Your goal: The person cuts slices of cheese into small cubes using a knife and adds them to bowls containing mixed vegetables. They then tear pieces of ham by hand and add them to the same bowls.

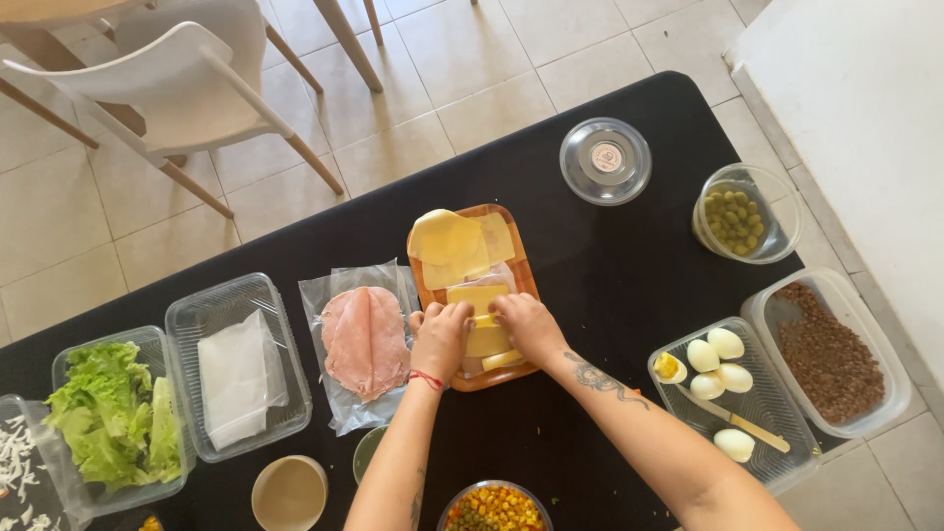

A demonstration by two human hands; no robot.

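Both hands are pressing down on the cheese [479, 297] on the board [514, 265]; the left hand [440, 337] and right hand [528, 324] are lying knuckles-up side by side, fingertips curling onto the yellow slices, though whether they are pinching a slice or only pressing it I cannot tell; the fingers are hiding the contact. More cheese is lying fanned at the board's far end; ham [365, 340] is sitting on a clear wrap just left of the board. A black table [610, 275] is carrying everything; trays of lettuce [113, 413], eggs [714, 364] and lentils [829, 352] are flanking the board, with a jar of olives [734, 220] farther back; a knife [733, 419] is lying among the eggs. Pale floor tiles and a white chair [187, 84] are showing beyond; a corn bowl [495, 508] is being cut off by the lower edge.
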